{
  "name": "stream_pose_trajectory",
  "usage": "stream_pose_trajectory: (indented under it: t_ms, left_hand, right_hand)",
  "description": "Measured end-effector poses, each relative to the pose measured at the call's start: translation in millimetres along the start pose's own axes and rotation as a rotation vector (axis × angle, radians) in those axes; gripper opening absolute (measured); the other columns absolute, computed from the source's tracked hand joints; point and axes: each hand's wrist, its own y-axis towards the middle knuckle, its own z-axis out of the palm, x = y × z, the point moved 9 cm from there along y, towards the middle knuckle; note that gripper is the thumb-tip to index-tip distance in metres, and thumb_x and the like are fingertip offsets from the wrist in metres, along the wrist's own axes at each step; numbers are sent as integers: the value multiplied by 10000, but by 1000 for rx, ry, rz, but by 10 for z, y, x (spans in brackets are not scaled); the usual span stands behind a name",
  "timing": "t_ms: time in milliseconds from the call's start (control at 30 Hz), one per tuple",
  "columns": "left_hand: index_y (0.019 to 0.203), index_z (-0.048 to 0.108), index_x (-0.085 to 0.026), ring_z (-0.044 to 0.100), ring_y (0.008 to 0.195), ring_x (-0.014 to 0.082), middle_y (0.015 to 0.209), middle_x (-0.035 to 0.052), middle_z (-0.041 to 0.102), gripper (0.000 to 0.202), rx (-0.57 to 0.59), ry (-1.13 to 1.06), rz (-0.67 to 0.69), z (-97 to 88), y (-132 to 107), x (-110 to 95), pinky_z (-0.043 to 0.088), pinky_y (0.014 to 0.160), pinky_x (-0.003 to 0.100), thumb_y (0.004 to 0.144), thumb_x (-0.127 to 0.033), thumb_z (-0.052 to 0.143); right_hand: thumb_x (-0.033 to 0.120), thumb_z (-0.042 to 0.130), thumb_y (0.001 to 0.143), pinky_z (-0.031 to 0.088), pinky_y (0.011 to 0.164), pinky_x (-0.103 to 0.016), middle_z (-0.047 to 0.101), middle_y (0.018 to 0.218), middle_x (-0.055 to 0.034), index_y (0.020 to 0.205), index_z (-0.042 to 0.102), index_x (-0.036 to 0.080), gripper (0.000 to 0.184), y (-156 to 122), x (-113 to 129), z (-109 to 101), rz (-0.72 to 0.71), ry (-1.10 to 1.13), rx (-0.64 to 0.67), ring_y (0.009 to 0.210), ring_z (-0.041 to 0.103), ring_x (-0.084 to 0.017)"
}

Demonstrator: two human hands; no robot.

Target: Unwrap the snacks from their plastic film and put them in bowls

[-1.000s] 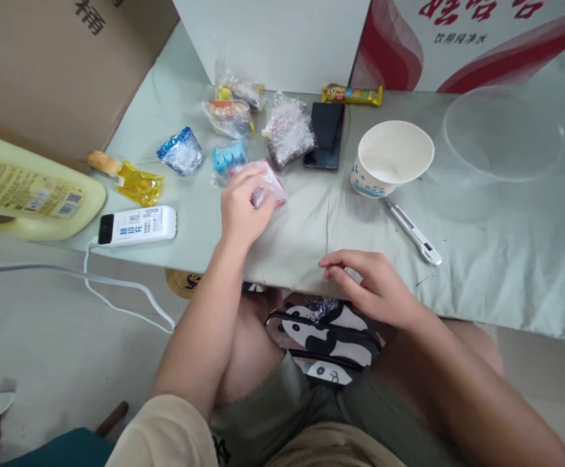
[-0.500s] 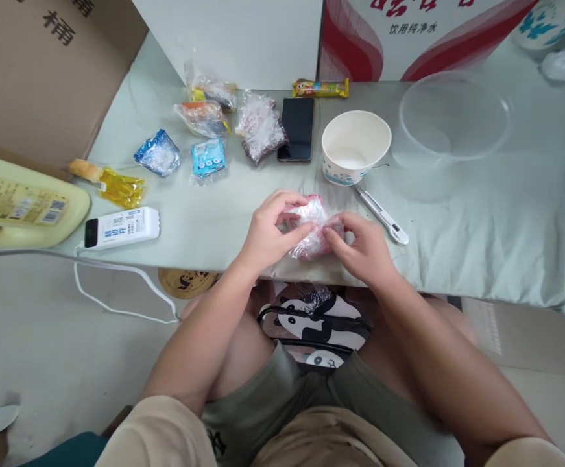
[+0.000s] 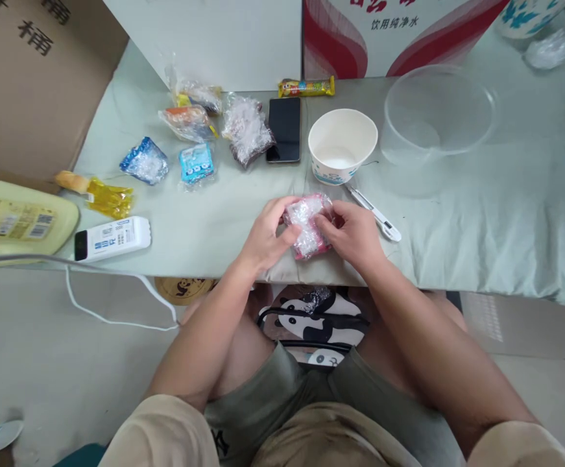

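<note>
A small pink packet wrapped in clear plastic film [image 3: 307, 224] is between my hands, near the table's front edge. My left hand [image 3: 268, 237] grips its left side, thumb on top. From the right, my right hand [image 3: 353, 233] pinches the film with thumb and fingers. Just behind stands a white paper cup [image 3: 343, 146], squeezed oval at the rim. A white utility knife [image 3: 375, 214] lies to the right of my right hand. Similar film-wrapped packets lie further back: a light blue one [image 3: 196, 163], a dark blue one [image 3: 144, 161] and a brown one [image 3: 248, 133].
A black phone [image 3: 283, 130] and a yellow snack stick [image 3: 306, 87] lie at the back. A clear plastic tub [image 3: 438, 117] stands right. On the left are a yellow jug [image 3: 19, 217], a white power bank [image 3: 113, 239] with a cable, and a brush-like yellow item [image 3: 109, 198]. Boxes border the rear.
The pink packet has been turned and flattened, so more of its film-covered face shows. My right hand has shifted slightly left and up over it. The whole view has moved a little to the right.
</note>
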Motion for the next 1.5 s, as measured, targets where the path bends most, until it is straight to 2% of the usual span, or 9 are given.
stream_pose_trajectory:
  t_ms: [133, 300, 533, 700, 867, 1000, 1100, 1300, 1500]
  left_hand:
    - [1393, 531, -229, 537, 1338, 345, 1432, 154, 553, 876, 65, -6, 128, 78, 54, -89, 478, 1104, 463, 679, -646, 818]
    - [1287, 543, -244, 614, 1194, 245, 1302, 91, 626, 543, -94, -121, -62, 3, 114, 71, 545, 949, 362, 785, -300, 743]
    - [1085, 590, -257, 651, 990, 193, 1213, 55, 667, 524, -113, -553, -182, -54, 113, 169, 554, 795, 296, 660, -377, 872]
    - [1056, 577, -285, 612, 753, 154, 967, 17, 651, 616, 72, -635, -265, 109, 40, 100, 519, 629, 272, 582, -463, 929]
    - [1037, 578, -266, 618, 721, 145, 922, 10, 646, 629, 126, -623, -289, 272, 60, 57, 528, 605, 263, 576, -504, 933]
    - [1039, 559, -276, 614, 676, 133, 889, 1, 629, 560, -102, -543, -272, 78, 140, 212, 513, 564, 255, 665, -558, 865]
    - [1048, 503, -296, 615, 708, 131, 923, -2, 607, 515, -305, -534, -247, -169, 154, 369, 516, 580, 250, 714, -518, 826]
    - [1019, 466, -285, 588, 760, 120, 971, -7, 565, 426, -497, -456, -279, -367, 81, 516, 516, 619, 235, 714, -294, 763]
    - [1024, 457, -278, 563, 768, 123, 970, -6, 538, 392, -481, -371, -286, -326, 68, 461, 504, 642, 245, 738, -285, 725]
  right_hand:
    - [291, 654, 804, 334, 625, -300, 476, 652, 35, 736, 474, 215, 206, 115, -21, 35, 23, 19, -28, 607, 421, -123]
    - [295, 730, 749, 444, 669, -329, 515, 867, 14, 1046, 518, 226, 372, 159, -129, 38, 63, 119, -85, 640, 454, -119]
    - [525, 687, 828, 565, 777, -365, 583, 1269, -106, 1226, 456, 275, 524, 75, -142, 66, 55, 528, 30, 1014, 635, -224]
    - [546, 625, 860, 486, 584, -302, 624, 863, -16, 1200, 462, 260, 474, -18, -246, 112, 227, 667, 102, 645, 558, -156]
    - [505, 613, 885, 413, 533, -272, 529, 693, 28, 1045, 504, 237, 330, -39, -306, -9, 287, 561, 6, 565, 480, -133]
    - [487, 503, 959, 521, 676, -310, 682, 945, -61, 1020, 559, 227, 273, -53, -295, -394, 171, 369, -150, 743, 637, -168]
    - [407, 530, 927, 530, 806, -389, 700, 1048, -104, 1039, 616, 216, 237, -109, -384, -725, 110, -8, -289, 885, 656, -225]
    - [339, 562, 855, 468, 948, -536, 664, 1163, -196, 1030, 693, 173, 274, -116, -630, -711, -13, -508, -187, 1080, 593, -358]
    - [281, 569, 819, 428, 643, -360, 606, 701, -27, 906, 530, 257, 98, -288, -558, -766, 112, -339, -131, 644, 528, -220]
